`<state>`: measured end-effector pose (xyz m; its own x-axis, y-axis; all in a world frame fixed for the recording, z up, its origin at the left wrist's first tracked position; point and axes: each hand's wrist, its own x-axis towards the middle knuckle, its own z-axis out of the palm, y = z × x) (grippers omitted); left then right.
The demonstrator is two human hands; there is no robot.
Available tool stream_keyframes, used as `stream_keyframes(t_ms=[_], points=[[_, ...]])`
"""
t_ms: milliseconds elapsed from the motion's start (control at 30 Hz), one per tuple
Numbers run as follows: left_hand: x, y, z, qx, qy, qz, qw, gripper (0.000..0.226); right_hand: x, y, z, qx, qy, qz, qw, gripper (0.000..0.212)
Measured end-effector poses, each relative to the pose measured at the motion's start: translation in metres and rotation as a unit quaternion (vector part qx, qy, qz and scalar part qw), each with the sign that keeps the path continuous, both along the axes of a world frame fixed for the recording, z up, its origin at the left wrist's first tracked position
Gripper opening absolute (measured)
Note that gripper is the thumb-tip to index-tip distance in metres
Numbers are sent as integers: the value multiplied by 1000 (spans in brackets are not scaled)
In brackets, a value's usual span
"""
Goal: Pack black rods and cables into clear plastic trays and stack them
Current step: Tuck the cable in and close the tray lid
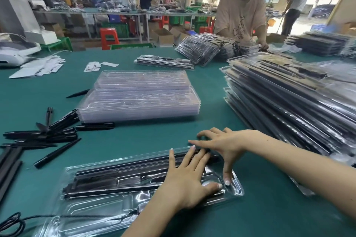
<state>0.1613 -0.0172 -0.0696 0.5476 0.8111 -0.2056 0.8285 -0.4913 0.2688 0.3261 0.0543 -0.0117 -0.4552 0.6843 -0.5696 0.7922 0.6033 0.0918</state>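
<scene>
Two hands lie on one clear tray (92,194) at six o'clock on the green table (173,132). Spread flat with straight fingers, the left hand (187,181) presses on the black rods (123,175) packed inside, gripping nothing. At the tray's right end the right hand (223,144) is also open, thumb resting on the rim, fingers reaching over the far edge; whether those fingertips touch the tray or the table cannot be made out. Loose rods (48,136) lie scattered at nine o'clock, and a black cable (13,225) curls at seven o'clock, cut off by the frame. Just beyond the hands, at twelve o'clock, sits a stack of empty trays (140,100). Filled trays (289,98) are piled at three o'clock. Across the table stands another person (240,11), hands on more trays.
</scene>
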Motion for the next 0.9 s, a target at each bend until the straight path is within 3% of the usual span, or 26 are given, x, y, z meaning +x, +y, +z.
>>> stream_keyframes(t_ms=[233,400,633,800,900], points=[[10,7,6,3,-5,13,1000,81,-10,0,-3,34,-18,56,998,148],[9,9,0,-7,-17,17,1000,80,-5,-3,-7,23,35,13,999,155],[6,5,-1,6,-21,8,1000,78,34,-23,-24,21,154,-125,980,133],[-38,5,14,6,-162,26,986,63,15,-9,-2,-22,52,-110,992,127],[-93,-3,12,108,-113,128,979,50,4,4,19,-32,-29,-89,995,117]])
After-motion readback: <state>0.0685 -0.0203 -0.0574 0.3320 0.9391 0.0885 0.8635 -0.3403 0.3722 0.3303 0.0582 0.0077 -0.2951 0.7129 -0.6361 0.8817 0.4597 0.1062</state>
